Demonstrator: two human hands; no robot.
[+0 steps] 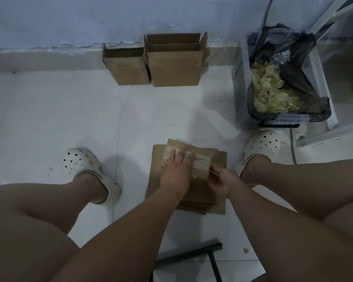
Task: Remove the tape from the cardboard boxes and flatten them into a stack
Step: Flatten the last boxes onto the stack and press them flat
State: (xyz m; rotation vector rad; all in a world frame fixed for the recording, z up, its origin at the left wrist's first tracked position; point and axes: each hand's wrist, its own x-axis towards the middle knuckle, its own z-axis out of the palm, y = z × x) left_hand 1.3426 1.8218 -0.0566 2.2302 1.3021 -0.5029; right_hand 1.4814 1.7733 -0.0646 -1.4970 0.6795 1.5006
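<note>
Running left to right across the top flattened box (201, 181), the tape strip (200, 159) lies on the stack (218, 208) on the floor between the person's feet. Left hand (176, 169) presses flat on the strip, fingers straight, gripping nothing; right hand (222, 181) sits at the strip's right end, fingers curled, apparently pinching the lifted tape tip. Judgement: the peel should run leftward along the strip's long axis, toward the pressing hand.
</note>
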